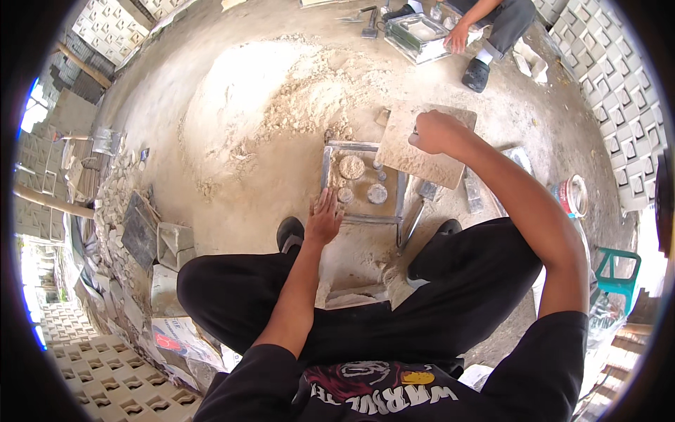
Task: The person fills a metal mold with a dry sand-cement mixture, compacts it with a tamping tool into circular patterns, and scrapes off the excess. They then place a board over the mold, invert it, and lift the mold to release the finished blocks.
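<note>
My left hand (pixel 325 218) lies with its fingers stretched out on the left side of a square metal mould frame (pixel 373 219) on the ground between my feet. Inside the frame are round shapes of different sizes, some filled with pale powder, like this larger disc (pixel 351 167). Just right of the frame, my right hand (pixel 437 132) is closed over a square, sand-coated board (pixel 429 166). The board is tilted and covers the frame's upper right corner. How the fingers grip it is partly hidden.
Beyond the frame spreads a heap of pale powder (pixel 302 91). A trowel-like tool (pixel 426 191) lies beside my right foot. At the far right, another person's hand (pixel 458 36) touches a similar frame (pixel 411 50). A bucket (pixel 576 195) and green stool (pixel 619 274) stand right; rubble (pixel 116 190) lies left.
</note>
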A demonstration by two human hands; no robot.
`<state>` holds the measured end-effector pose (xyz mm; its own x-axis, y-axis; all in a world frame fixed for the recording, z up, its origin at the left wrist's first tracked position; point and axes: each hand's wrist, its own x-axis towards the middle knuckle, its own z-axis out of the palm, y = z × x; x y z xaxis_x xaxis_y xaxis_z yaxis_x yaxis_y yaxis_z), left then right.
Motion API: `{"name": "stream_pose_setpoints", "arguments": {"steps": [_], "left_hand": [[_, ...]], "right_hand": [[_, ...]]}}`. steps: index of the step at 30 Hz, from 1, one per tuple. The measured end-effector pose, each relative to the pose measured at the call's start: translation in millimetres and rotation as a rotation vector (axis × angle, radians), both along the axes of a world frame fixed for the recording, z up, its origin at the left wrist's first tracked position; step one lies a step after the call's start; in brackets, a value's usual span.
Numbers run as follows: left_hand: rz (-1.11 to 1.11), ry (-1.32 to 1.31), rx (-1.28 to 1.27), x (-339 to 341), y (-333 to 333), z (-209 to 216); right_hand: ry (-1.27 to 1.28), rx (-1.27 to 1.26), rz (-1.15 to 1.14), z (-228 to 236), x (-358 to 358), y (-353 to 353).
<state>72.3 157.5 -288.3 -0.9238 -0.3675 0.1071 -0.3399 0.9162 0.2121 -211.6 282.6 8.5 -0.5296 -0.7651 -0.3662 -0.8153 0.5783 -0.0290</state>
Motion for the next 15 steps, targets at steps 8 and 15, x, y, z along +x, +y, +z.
{"name": "stream_pose_setpoints", "arguments": {"steps": [8, 15], "left_hand": [[-0.041, 0.09, -0.212, -81.3, -52.1, 10.4], [-0.026, -0.025, 0.182, -90.1, -66.9, 23.4]], "right_hand": [[-0.019, -0.004, -0.045, -0.4, -22.7, 10.7], [0.002, 0.0, -0.039, -9.3, -43.0, 14.4]]}}
